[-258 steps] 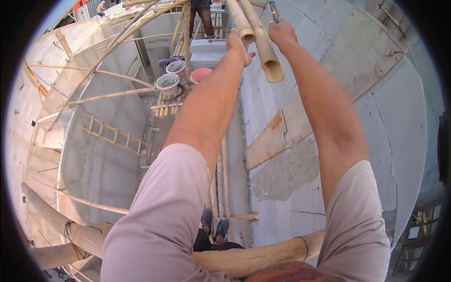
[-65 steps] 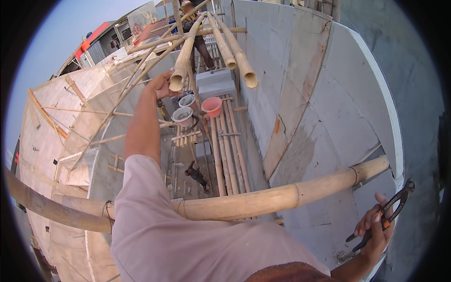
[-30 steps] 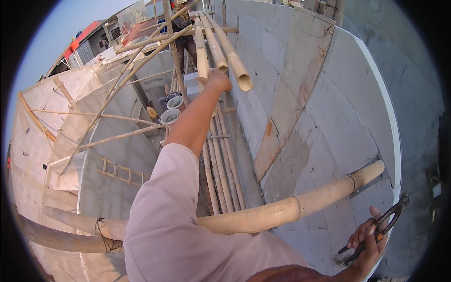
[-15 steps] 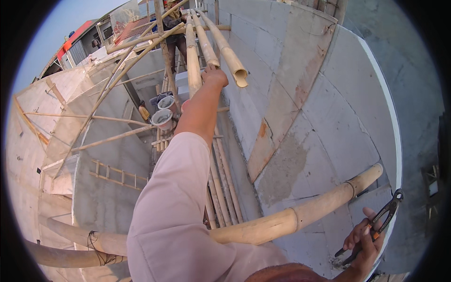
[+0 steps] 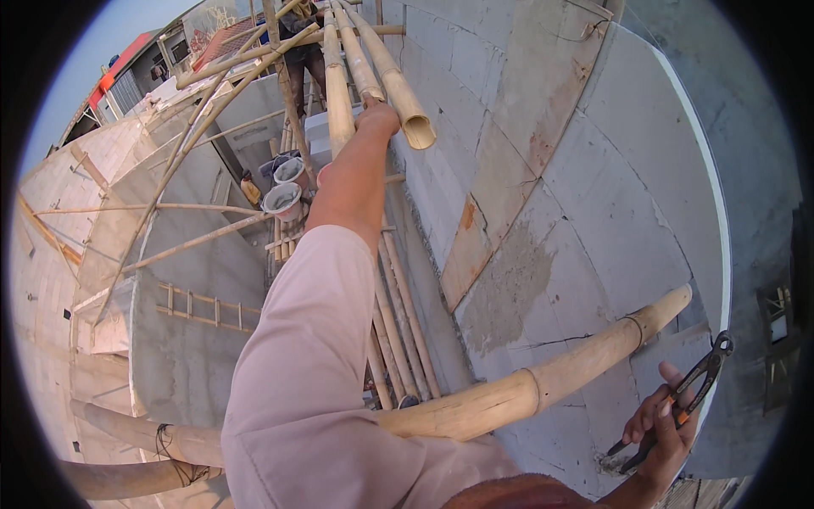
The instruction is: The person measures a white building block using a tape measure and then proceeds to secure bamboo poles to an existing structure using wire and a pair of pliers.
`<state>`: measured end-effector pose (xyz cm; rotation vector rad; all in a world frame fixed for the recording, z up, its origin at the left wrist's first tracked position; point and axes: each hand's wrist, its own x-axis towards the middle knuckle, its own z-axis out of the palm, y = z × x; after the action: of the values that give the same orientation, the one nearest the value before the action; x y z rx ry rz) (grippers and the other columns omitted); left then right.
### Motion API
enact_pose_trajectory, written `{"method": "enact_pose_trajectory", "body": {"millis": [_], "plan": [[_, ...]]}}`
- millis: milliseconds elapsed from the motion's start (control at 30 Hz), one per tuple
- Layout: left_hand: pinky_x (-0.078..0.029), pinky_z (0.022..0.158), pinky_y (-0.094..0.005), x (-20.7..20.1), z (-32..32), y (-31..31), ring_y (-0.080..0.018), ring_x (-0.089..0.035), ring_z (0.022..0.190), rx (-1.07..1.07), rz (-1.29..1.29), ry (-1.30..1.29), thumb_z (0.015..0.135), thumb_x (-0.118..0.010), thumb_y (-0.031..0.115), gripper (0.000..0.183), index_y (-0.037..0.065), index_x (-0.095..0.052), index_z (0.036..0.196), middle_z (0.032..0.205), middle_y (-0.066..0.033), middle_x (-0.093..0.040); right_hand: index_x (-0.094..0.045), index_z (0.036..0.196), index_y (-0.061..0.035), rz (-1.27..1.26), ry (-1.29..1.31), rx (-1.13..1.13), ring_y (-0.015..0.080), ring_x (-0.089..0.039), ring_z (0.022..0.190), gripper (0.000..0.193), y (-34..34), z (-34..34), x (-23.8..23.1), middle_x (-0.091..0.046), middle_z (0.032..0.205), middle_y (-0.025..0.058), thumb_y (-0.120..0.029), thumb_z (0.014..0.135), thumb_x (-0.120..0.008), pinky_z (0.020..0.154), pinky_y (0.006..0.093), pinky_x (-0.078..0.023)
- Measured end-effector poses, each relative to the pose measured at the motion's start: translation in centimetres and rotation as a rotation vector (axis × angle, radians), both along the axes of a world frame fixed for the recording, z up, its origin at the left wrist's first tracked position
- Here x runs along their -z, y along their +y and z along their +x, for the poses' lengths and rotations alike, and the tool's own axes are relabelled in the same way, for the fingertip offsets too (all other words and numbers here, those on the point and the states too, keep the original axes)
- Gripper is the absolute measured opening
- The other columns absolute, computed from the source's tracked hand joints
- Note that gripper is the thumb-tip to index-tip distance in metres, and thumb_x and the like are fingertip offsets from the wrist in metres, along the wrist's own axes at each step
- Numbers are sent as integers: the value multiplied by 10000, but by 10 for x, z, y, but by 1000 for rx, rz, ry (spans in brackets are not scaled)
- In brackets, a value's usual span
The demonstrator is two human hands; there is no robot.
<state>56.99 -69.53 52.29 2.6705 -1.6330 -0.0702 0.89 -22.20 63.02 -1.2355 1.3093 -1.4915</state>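
Observation:
My left hand [image 5: 378,115] reaches far forward, its fingers closed around the near end of the middle bamboo pole [image 5: 360,68]. Bamboo poles lie on both sides of it: a left pole [image 5: 337,89] passing beside my forearm, and a right pole [image 5: 390,75] whose hollow cut end faces me. At the lower right, my right hand [image 5: 660,424] holds end-cutting pincers [image 5: 704,373] with dark jaws pointing up and orange-marked handles. The pincers' handles are slightly apart. A thick bamboo pole [image 5: 500,401] crosses between me and the wall.
A grey block wall [image 5: 585,220] rises along the right. Buckets [image 5: 281,201] stand on the bamboo platform below, left of my arm. A co-worker [image 5: 303,59] stands at the far end of the poles. Lashed diagonal bamboo [image 5: 212,110] and a ladder [image 5: 203,310] are at left.
The view has shifted slightly, moving the poles and my left hand a little up and left in the picture. The right pole's cut end now looks rounder. Both grips stay the same.

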Motion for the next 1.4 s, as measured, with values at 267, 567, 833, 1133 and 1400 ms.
{"method": "enact_pose_trajectory", "body": {"millis": [267,567,833,1133,1400], "plan": [[-545,959,-416,-53,-38,25,-409,-660,1126,163,-399,197,887,-602,88,445,-52,-590,1309,1165,-277,-666,-494,1328,115,13,33,131,96,-436,446,530,5,7,2,-426,644,26,-205,928,-632,392,261,-415],[-462,1029,-498,-66,-48,19,-406,-571,1232,-611,-525,1688,915,-562,201,505,-43,-523,1355,1310,-294,-566,-472,1312,137,30,1,100,122,-447,452,540,4,-1,6,-439,651,49,-198,924,-641,400,287,-440],[-384,1080,-589,-36,-62,14,-408,-514,1278,-679,-747,2043,928,-551,261,573,20,-449,1438,1443,-230,-480,-471,1290,147,86,-22,-13,140,-449,453,540,-8,12,3,-440,644,53,-185,906,-654,397,305,-447],[-433,1072,-544,-33,-57,-13,-347,-589,1217,-654,-1117,2268,957,-571,274,488,81,-522,1402,1365,-158,-576,-491,1306,96,98,10,50,123,-448,458,499,-5,5,6,-439,656,37,-201,930,-632,396,280,-437],[-421,1090,-475,-29,-56,-10,-338,-558,1262,-721,-989,2153,947,-469,199,518,87,-480,1453,1431,-161,-531,-496,1300,94,84,18,89,125,-452,456,463,5,10,0,-442,661,39,-187,949,-607,407,281,-440]]}}
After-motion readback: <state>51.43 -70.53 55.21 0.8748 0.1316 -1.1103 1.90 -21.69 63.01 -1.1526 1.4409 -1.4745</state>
